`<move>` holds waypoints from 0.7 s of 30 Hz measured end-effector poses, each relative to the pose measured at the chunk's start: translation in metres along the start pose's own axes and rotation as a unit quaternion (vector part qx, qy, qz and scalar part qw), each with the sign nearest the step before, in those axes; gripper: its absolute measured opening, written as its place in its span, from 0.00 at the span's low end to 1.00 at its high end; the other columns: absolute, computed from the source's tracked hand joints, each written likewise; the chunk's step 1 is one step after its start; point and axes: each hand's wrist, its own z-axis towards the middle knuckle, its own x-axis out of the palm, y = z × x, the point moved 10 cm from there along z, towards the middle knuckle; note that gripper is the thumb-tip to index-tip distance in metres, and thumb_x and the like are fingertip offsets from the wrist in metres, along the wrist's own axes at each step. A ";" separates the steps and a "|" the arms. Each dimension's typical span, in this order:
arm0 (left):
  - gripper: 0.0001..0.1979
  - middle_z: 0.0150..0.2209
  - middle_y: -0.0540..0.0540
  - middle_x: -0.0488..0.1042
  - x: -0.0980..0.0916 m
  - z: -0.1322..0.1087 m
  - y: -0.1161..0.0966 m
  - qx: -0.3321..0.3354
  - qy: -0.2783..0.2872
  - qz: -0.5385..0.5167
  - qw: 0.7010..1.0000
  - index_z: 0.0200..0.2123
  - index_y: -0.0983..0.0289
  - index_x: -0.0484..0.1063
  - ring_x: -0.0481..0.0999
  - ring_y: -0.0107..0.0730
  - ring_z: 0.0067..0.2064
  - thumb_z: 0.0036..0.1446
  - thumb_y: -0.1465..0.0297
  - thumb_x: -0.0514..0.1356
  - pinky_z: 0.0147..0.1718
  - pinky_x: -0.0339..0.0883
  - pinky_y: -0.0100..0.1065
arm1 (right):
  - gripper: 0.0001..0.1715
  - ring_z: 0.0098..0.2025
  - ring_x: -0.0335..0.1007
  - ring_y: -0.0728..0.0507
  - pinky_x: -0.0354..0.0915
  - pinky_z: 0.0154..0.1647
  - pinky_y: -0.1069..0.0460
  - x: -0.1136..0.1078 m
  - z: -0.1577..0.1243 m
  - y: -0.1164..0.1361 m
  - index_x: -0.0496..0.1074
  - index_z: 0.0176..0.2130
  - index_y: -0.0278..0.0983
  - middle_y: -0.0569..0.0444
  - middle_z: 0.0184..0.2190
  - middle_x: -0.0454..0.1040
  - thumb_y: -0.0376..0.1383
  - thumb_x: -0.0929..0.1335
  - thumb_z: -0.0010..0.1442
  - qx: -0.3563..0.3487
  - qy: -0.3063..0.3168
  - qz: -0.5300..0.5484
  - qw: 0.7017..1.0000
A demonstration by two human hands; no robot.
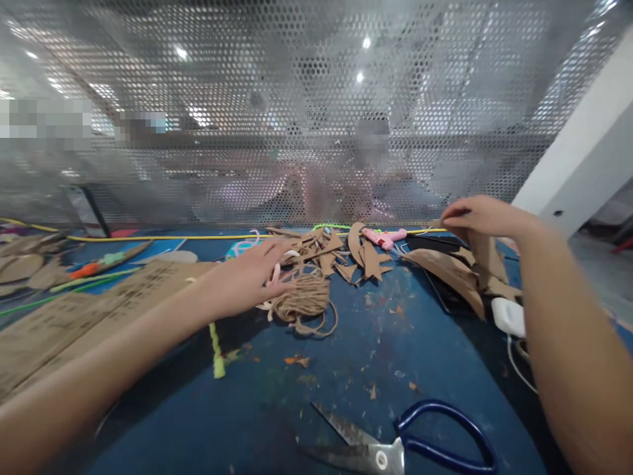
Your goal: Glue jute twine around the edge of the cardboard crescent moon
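Observation:
My left hand (252, 274) reaches over the table with its fingers apart, at the left side of a bundle of brown twine (306, 297). Pale pink fuzzy strands (273, 277) lie under and around its fingers; whether it touches them I cannot tell. On the right, my right hand (477, 216) has its fingers bent and drawn together at a cardboard piece (487, 257) that stands up beneath the palm; its exact grip is partly hidden. A curved cardboard strip (452, 274) lies just below, over a black flat device (445, 300).
Blue-handled scissors (445, 429) lie spread at the front. Cardboard scraps (368, 257) and a pink glue gun (386, 237) are at the back. Flat cardboard (93, 310) covers the left. A white charger (508, 316) with its cable sits right. Perforated metal mesh (316, 99) rises behind.

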 end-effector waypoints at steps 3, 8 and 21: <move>0.25 0.54 0.61 0.70 0.004 -0.026 -0.008 0.032 0.097 0.039 0.994 0.59 0.61 0.61 0.68 0.46 0.57 0.61 0.59 0.49 0.56 0.60 0.45 | 0.12 0.35 0.72 0.42 0.63 0.38 0.50 -0.015 -0.007 -0.010 0.76 0.35 0.37 0.51 0.34 0.79 0.40 0.66 0.58 0.031 -0.030 0.020 0.999; 0.39 0.68 0.64 0.49 0.031 -0.071 0.014 0.049 0.263 0.073 0.961 0.64 0.60 0.54 0.53 0.55 0.66 0.53 0.50 0.58 0.60 0.55 0.51 | 0.07 0.33 0.70 0.45 0.62 0.36 0.49 -0.043 -0.019 -0.016 0.73 0.39 0.36 0.49 0.35 0.78 0.34 0.66 0.59 0.097 -0.124 0.032 0.987; 0.19 0.54 0.55 0.68 0.069 -0.041 0.023 0.151 0.164 0.147 0.964 0.57 0.49 0.65 0.70 0.40 0.52 0.64 0.68 0.51 0.50 0.65 0.39 | 0.29 0.38 0.74 0.45 0.64 0.34 0.46 -0.091 -0.057 0.028 0.74 0.50 0.39 0.43 0.36 0.77 0.55 0.64 0.59 0.029 -0.429 0.082 0.899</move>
